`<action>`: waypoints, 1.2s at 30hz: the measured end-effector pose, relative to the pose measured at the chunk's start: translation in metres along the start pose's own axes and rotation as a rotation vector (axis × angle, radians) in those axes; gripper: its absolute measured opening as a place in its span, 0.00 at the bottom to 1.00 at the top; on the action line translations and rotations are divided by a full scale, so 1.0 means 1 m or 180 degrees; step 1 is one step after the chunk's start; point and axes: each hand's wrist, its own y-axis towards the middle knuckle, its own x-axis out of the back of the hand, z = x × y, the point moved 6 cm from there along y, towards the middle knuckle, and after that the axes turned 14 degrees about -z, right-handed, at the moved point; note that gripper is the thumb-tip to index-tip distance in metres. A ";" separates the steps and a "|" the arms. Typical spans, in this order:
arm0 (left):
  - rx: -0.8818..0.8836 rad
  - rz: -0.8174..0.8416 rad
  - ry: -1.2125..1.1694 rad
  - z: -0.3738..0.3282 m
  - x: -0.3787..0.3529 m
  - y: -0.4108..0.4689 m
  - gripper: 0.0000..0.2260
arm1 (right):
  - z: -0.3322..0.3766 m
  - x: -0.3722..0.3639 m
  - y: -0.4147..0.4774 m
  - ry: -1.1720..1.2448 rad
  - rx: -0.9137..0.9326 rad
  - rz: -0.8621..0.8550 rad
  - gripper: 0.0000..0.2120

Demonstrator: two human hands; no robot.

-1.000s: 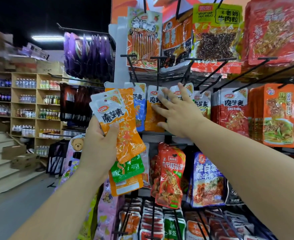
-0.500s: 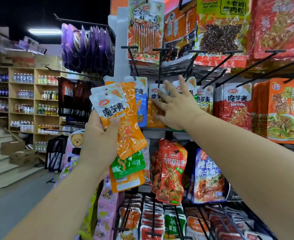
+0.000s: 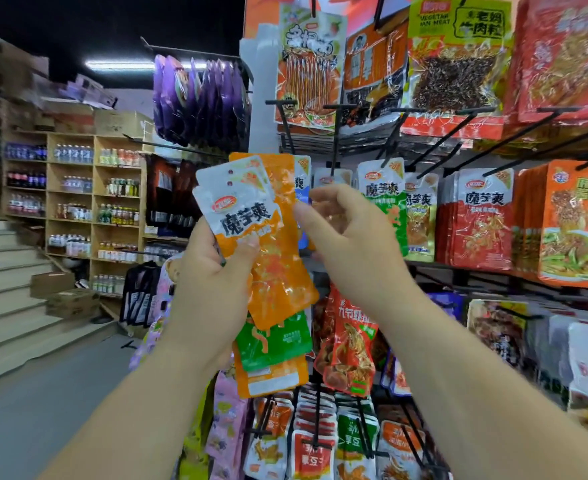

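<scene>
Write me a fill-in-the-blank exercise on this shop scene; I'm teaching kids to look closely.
1. The left hand grips a stack of snack packets; the front one is white and ____.
2. The stairs are on the picture's ____ side.
3. The bags hanging above the bottle shelves are coloured ____.
Missing words: orange; left; purple.
</scene>
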 end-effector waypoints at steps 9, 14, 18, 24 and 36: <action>0.0382 -0.0015 -0.0095 0.012 -0.004 -0.057 0.13 | -0.039 -0.003 -0.077 0.1360 -0.1322 -0.0682 0.14; 0.0444 -0.0095 -0.0089 0.009 -0.004 -0.064 0.12 | -0.041 0.004 -0.083 0.1614 -0.1330 -0.0579 0.05; 0.0433 -0.0132 -0.0098 0.006 -0.007 -0.064 0.11 | -0.043 0.008 -0.085 0.1545 -0.1341 -0.0712 0.06; 0.0182 -0.0105 0.0308 0.005 -0.008 -0.052 0.13 | -0.044 0.013 -0.082 0.1608 -0.1497 -0.0572 0.04; -0.0350 0.0082 0.0690 -0.012 -0.018 0.008 0.12 | -0.042 0.032 -0.018 0.0879 -0.1263 -0.0464 0.09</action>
